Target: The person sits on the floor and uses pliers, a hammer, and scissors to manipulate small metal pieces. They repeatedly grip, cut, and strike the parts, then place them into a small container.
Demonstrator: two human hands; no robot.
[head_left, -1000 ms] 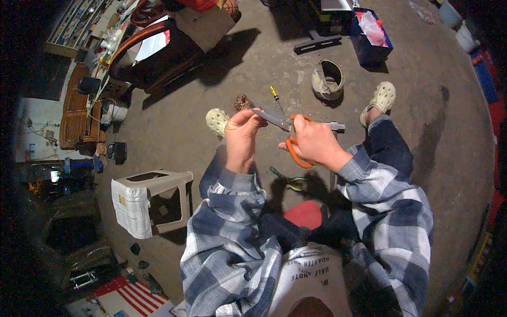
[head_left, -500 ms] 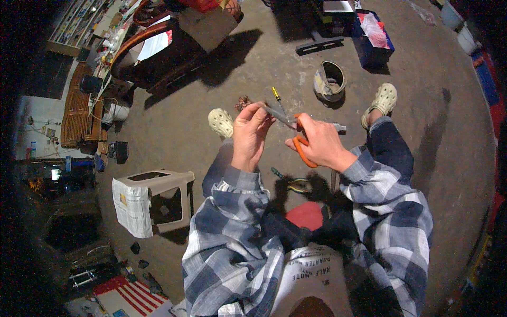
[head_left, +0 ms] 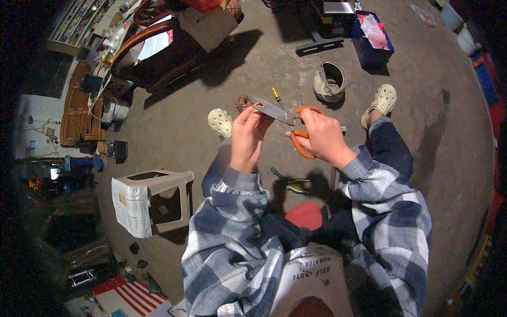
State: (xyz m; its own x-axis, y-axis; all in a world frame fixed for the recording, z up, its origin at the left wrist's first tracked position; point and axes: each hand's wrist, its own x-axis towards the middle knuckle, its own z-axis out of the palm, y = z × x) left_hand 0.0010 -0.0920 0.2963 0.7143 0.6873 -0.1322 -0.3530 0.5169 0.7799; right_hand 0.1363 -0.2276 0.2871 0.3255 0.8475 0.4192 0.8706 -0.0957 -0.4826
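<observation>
Between the thumb and fingers of my left hand (head_left: 247, 138) is the end of a flat grey strip (head_left: 273, 110), its wide face turned up. My right hand (head_left: 323, 134) grips orange-handled scissors (head_left: 302, 146), whose handles are spread apart. Their short metal part meets the strip's right end; whether it bites into the strip cannot be made out. Beyond my left hand lies a reddish-brown tangled bundle (head_left: 242, 103) on the floor. A yellow-handled screwdriver (head_left: 275, 94) lies past the strip. Nearer me is a green-tipped tool (head_left: 276, 173), partly in shadow.
An open round bucket (head_left: 328, 84) stands beyond my right hand. To the left is a beige plastic stool (head_left: 185, 201) with newspaper over one side. A dark chair (head_left: 153, 68) stands at the far left, a blue box (head_left: 372, 50) at the far right. My shoes flank the work.
The grey strip has turned so that more of its flat face shows. The scissors' handles have spread wider, and my right hand has shifted slightly.
</observation>
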